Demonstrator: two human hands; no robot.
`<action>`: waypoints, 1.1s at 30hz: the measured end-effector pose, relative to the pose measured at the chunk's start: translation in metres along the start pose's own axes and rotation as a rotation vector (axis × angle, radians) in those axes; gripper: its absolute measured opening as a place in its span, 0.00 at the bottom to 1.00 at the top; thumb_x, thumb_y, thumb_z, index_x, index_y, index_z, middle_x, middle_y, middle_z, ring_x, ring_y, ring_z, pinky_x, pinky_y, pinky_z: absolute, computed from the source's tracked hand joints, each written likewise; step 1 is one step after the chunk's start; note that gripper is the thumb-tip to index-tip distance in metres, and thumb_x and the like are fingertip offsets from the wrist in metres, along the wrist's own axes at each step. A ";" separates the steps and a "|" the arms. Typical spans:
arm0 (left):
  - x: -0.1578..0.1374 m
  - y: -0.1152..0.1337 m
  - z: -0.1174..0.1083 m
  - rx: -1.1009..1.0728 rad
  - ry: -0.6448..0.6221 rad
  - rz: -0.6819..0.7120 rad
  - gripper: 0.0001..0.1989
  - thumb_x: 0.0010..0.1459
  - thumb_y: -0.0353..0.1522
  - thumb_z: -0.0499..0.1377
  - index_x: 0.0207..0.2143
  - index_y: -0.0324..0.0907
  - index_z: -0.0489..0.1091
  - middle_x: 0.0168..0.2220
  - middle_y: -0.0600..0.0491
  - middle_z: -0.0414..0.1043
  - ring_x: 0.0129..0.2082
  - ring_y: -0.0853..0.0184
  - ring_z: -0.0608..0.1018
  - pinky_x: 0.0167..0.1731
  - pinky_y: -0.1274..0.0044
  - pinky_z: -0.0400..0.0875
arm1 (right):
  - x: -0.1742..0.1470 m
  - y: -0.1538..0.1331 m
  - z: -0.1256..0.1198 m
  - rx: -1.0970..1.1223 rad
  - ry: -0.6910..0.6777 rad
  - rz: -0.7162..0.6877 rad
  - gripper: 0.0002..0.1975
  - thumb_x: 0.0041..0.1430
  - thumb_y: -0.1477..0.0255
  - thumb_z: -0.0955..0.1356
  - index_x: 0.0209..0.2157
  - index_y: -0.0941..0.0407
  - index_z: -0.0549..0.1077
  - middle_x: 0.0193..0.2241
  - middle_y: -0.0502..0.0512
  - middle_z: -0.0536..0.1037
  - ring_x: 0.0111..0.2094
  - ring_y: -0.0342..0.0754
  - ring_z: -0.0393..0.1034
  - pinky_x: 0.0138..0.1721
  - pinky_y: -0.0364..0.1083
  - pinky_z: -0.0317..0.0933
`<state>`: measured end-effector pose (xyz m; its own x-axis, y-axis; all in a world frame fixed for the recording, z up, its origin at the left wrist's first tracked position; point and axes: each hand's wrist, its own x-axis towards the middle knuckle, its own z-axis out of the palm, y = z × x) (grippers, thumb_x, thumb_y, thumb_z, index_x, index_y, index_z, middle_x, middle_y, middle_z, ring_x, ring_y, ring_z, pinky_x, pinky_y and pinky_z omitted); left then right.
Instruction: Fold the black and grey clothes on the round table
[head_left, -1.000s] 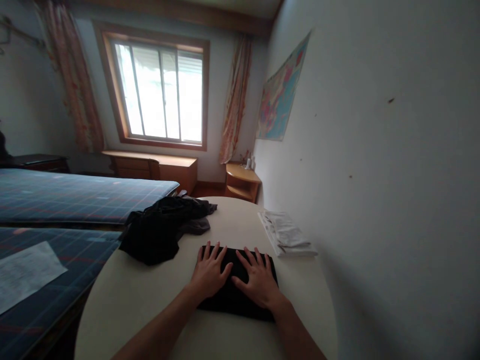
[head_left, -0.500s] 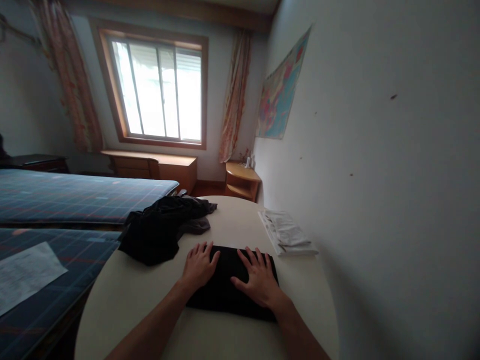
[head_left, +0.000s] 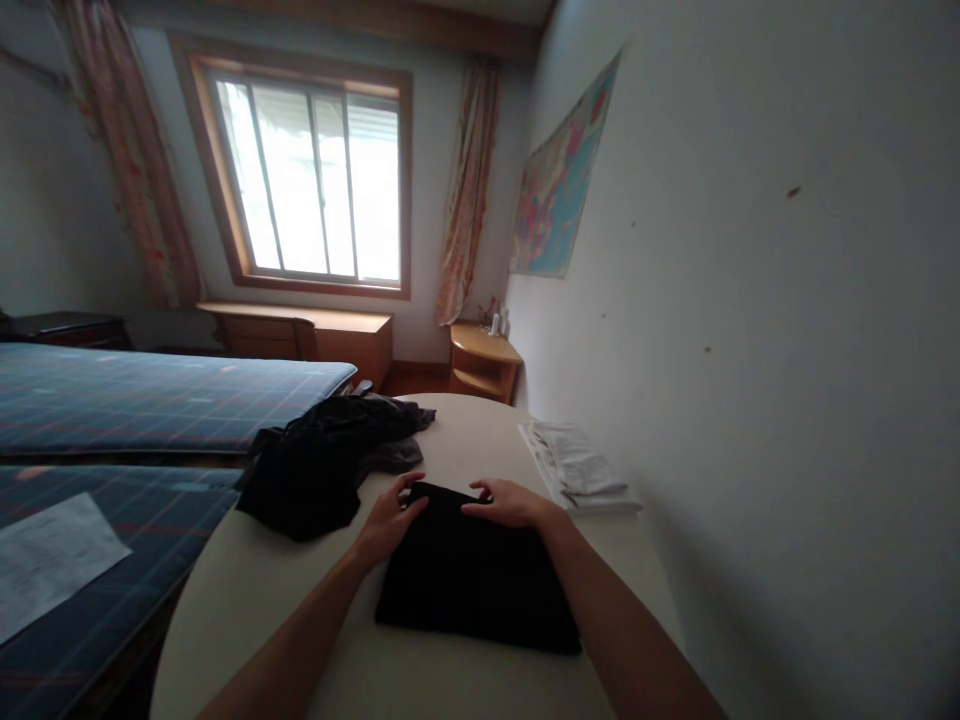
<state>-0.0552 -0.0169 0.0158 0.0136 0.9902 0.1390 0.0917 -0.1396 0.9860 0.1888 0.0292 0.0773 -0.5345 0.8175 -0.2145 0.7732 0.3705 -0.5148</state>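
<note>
1. A black cloth (head_left: 476, 580) lies folded into a compact, four-sided bundle, its dark surface nearly without visible detail.
2. The bundle rests on a pale, round-edged table (head_left: 465, 430), its near edge slightly slanted, its far side partly covered by hands (head_left: 392, 520).

The right hand (head_left: 510, 502) covers part of the far edge of the black cloth (head_left: 472, 580), its own outer fingers are mostly out of sight, and whether it or the left hand (head_left: 386, 520) grips the fabric cannot be told. The bottom edge cuts off both forearms (head_left: 300, 635) and the near side of the table (head_left: 217, 600), and the left edge crops the paper (head_left: 60, 560), its print unreadable. Lettering on the map (head_left: 559, 190) and the items (head_left: 498, 323) on the corner shelf (head_left: 484, 345) are too small to tell.
</note>
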 end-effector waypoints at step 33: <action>0.006 -0.048 0.014 0.992 0.017 0.237 0.19 0.64 0.37 0.51 0.54 0.41 0.70 0.60 0.46 0.68 0.64 0.56 0.64 0.63 0.61 0.58 | -0.018 0.122 -0.176 0.156 0.616 0.249 0.23 0.55 0.57 0.72 0.47 0.58 0.75 0.41 0.59 0.82 0.40 0.52 0.77 0.43 0.47 0.69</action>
<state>-0.0457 -0.0041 -0.0316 0.1248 0.9358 0.3297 0.8726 -0.2617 0.4123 0.3527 0.1373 0.1640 -0.0193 0.9892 0.1454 0.7653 0.1082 -0.6345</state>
